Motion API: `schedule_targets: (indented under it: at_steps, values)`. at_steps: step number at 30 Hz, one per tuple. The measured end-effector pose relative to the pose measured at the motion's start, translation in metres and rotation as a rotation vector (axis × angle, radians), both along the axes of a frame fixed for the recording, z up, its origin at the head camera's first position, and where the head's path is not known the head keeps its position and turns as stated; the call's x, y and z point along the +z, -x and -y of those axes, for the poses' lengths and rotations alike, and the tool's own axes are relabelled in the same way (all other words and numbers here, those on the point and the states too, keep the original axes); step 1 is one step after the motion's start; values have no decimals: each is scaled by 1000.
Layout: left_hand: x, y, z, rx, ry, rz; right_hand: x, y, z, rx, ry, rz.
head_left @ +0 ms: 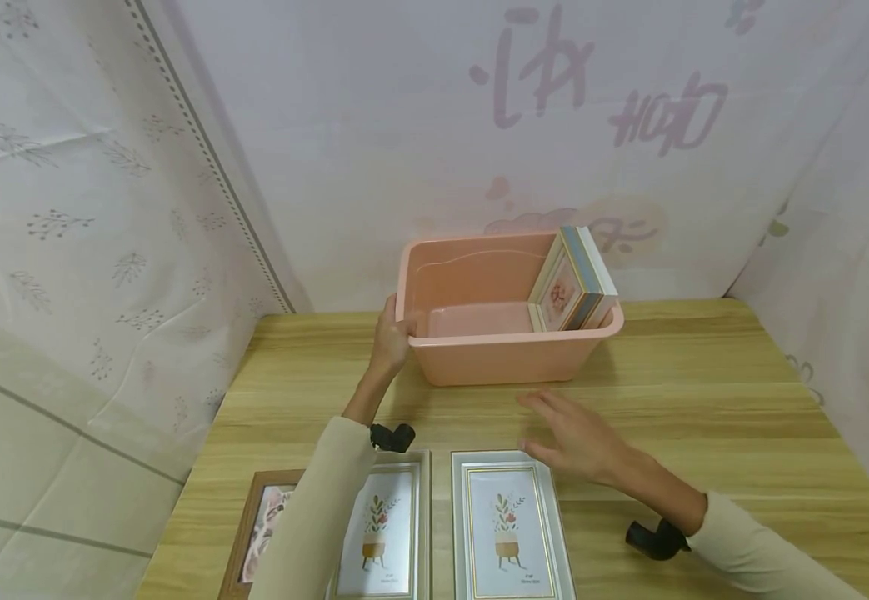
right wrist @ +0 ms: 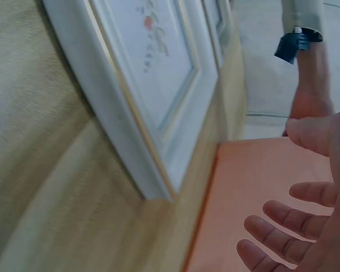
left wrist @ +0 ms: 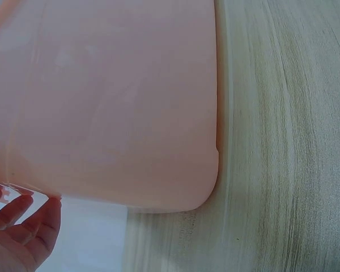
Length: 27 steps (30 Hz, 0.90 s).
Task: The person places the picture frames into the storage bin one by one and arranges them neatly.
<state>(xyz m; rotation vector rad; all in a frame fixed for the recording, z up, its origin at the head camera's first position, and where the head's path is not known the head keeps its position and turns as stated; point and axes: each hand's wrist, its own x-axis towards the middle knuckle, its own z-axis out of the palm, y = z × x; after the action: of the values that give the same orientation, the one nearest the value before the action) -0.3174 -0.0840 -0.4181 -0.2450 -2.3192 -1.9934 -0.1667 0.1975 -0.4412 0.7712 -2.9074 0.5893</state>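
Note:
A pink plastic bin [head_left: 501, 362] stands towards the back of the wooden table. My left hand [head_left: 392, 337] grips its rim at the left side, thumb over the edge; the left wrist view shows curled fingertips [left wrist: 50, 212] against the bin's outside. Several picture frames [head_left: 572, 279] lean together inside the bin at its right end. My right hand [head_left: 580, 435] is empty, fingers spread and relaxed, in front of the bin. Close to its thumb lies a white picture frame [head_left: 509, 525] with a potted-plant print, face up.
Left of that frame lies a matching silver-white frame [head_left: 382, 533], partly hidden by my left sleeve. A brown wooden frame [head_left: 262, 533] with a pink picture is farther left, also partly covered. A printed cloth wall [head_left: 329, 167] rises behind the table [head_left: 704, 375].

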Motion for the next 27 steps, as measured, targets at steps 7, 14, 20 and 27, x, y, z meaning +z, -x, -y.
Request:
schedule_targets:
  at_steps: [7, 14, 20, 27]
  values:
    - [-5, 2, 0, 28, 13, -15, -15, -1, 2, 40, -20, 83]
    - [-4, 2, -1, 26, 23, -24, -31, -5, 5, 79, -35, 135]
    - [-2, 3, 1, -5, 6, 22, -40, -5, 6, 72, -20, 212]
    - [-2, 4, 2, -25, -16, 31, -44, -2, 5, 88, 31, 243]
